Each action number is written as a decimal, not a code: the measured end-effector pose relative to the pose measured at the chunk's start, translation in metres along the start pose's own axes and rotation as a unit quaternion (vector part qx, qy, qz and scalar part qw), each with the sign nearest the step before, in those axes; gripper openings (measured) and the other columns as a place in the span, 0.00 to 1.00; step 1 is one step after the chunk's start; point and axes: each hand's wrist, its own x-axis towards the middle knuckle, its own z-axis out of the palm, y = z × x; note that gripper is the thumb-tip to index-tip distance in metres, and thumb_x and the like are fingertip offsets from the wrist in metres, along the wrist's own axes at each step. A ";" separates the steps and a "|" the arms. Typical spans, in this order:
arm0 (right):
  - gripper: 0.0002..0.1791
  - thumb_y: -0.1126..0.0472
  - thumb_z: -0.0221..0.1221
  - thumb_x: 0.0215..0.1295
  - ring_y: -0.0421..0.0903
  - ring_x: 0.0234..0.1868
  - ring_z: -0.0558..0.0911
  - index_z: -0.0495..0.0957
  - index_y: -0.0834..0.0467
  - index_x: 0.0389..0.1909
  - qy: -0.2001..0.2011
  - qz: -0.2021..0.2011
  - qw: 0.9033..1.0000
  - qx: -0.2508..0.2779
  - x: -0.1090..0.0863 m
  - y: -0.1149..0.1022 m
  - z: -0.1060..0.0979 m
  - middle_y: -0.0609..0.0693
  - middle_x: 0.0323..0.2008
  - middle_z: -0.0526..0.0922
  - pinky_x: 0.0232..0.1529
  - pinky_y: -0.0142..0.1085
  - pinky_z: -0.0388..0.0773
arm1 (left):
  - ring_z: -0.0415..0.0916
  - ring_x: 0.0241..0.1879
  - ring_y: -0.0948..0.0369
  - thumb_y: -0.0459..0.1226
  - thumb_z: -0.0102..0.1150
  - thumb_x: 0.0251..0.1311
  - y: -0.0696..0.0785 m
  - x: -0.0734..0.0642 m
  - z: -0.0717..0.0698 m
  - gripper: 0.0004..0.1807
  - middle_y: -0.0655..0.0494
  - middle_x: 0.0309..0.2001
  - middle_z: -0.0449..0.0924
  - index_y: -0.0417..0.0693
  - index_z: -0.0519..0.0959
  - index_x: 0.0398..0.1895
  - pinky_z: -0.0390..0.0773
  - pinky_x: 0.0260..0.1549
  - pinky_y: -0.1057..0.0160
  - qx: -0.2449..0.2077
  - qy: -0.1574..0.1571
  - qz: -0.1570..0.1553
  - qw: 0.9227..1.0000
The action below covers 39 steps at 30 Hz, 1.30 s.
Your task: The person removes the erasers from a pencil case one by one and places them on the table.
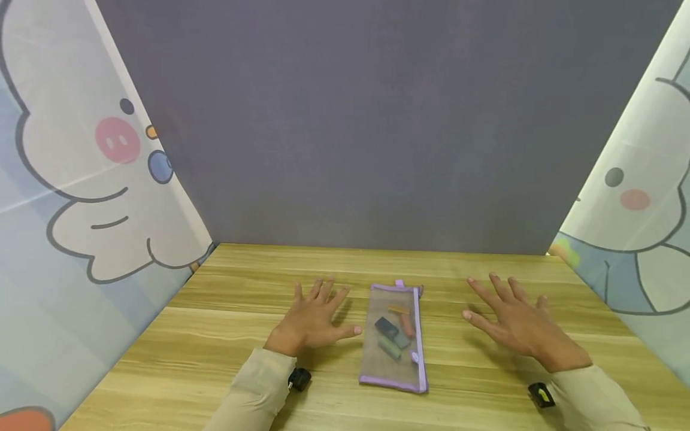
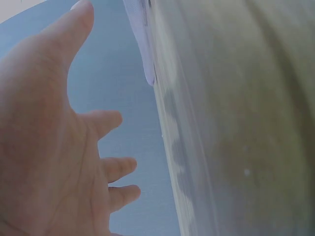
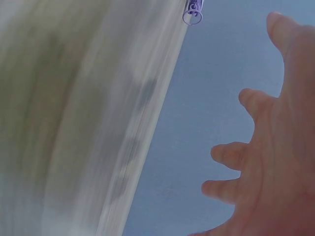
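Observation:
A see-through mesh zip pouch (image 1: 377,359) with purple edging lies flat on the wooden table between my hands. Inside it are several small blocks: a dark one (image 1: 386,327), a green one (image 1: 389,347), a red one (image 1: 406,326), a greyish one (image 1: 402,341) and a thin orange one (image 1: 399,309). My left hand (image 1: 312,320) hovers palm down just left of the pouch, fingers spread. To the right, farther from the pouch, my right hand (image 1: 520,323) hovers with its fingers spread too. Neither hand touches anything. The purple zip pull (image 3: 194,12) shows in the right wrist view.
A grey panel (image 1: 345,131) rises behind the wooden table (image 1: 215,353). Cartoon-printed curtains stand at the left (image 1: 64,197) and the right (image 1: 641,209). Each wrist carries a small black device, one left (image 1: 299,379) and one right (image 1: 541,395).

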 end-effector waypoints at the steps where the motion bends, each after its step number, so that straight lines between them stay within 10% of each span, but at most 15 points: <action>1: 0.41 0.30 0.48 0.70 0.79 0.69 0.54 0.54 0.42 0.80 0.002 -0.003 1.000 -0.001 0.000 -0.001 0.000 0.70 0.74 0.55 0.48 0.85 0.46 | 0.46 0.75 0.39 0.76 0.41 0.59 0.000 0.000 0.001 0.51 0.40 0.78 0.49 0.57 0.59 0.79 0.43 0.63 0.25 -0.002 0.002 0.002 1.000; 39: 0.35 0.38 0.51 0.74 0.71 0.56 0.76 0.65 0.54 0.74 0.014 -0.052 0.997 0.049 0.003 -0.014 0.006 0.70 0.59 0.74 0.47 0.66 0.74 | 0.73 0.62 0.53 0.60 0.50 0.70 0.018 0.009 0.003 0.29 0.54 0.63 0.77 0.56 0.77 0.66 0.73 0.58 0.45 -0.039 0.006 0.059 0.997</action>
